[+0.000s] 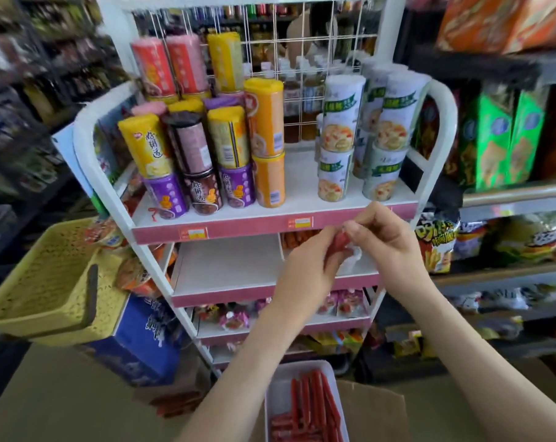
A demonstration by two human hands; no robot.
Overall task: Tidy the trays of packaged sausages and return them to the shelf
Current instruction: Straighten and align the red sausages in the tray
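A white tray [281, 392] of red packaged sausages [315, 406] sits low in front of me on a brown cardboard box [370, 406]. Both my hands are raised in front of the white display rack's second shelf [225, 266]. My left hand [305, 266] and my right hand [386, 240] together pinch a small red sausage pack [340, 240] between their fingertips. Something white shows just below that pack. More orange-red sausages [297, 239] lie at the back right of that shelf.
Canned porridge tins [206, 154] and white-green cans [366, 135] fill the top shelf. A yellow plastic basket [43, 282] hangs at left over a blue carton [145, 339]. Snack bags fill the shelves at right [506, 135]. Candy packs [232, 317] lie on lower shelves.
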